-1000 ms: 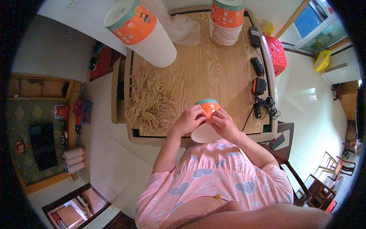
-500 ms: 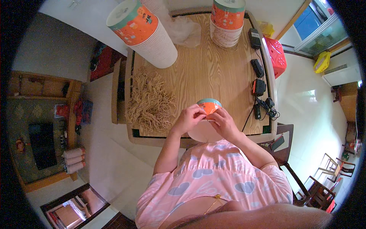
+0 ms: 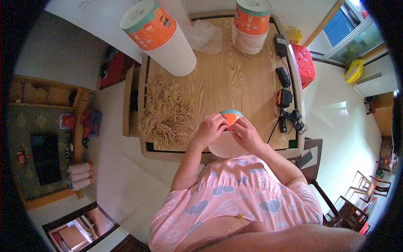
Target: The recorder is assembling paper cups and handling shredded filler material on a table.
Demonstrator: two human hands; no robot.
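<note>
A: Left hand [image 3: 210, 131]: what state?
B: Fingers bent, gripping the orange band of a paper tub [image 3: 230, 120]. Right hand [image 3: 248, 136] grips it likewise from the other side, fingertips close together. Anything thin between them: cannot tell.
A: And the tub?
B: Held tilted over the near edge of the wooden table [image 3: 226, 80], teal end toward the table's far side, white part toward the wearer's pink garment [image 3: 247, 185].
A: Next out?
B: Loose heap of tan twine [image 3: 166, 115], on the table's left side. Black adapters [image 3: 284, 97] with coiled cable [image 3: 299, 124], lined along its right edge.
A: Farther?
B: Tall stack of tubs [image 3: 170, 52], table's far left; shorter stack [image 3: 251, 31], table's far right. Both base up, same orange and teal on the top tub. Between them, at the table's far side, a crumpled translucent plastic bag [image 3: 206, 37].
A: Off the table?
B: Red plastic stool [image 3: 303, 67], just past its right edge. Yellow bag [image 3: 354, 70], well beyond that same edge.
</note>
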